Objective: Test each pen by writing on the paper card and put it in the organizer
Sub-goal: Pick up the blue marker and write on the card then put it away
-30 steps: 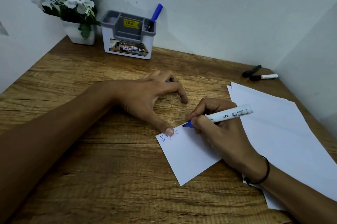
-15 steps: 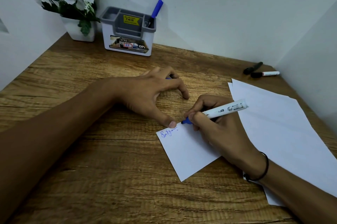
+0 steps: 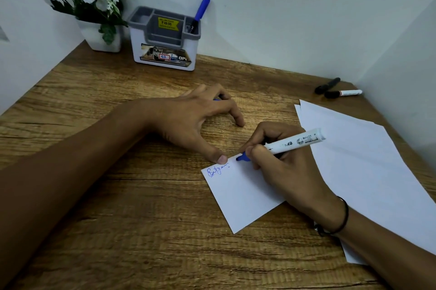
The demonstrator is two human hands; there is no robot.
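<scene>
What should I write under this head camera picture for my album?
Right hand writes blue ink on the paper card with a marker, left hand steadying it.

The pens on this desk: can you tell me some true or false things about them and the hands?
1. The right hand holds a white marker with a blue tip. True.
2. The paper card is blank. False: blue writing sits near its top corner.
3. The organizer holds a blue-capped pen. True.
4. The left hand is lifting the card. False: its thumb presses the card's edge down.
5. Two markers lie inside the flower pot. False: they lie on the desk's far right corner.
</scene>
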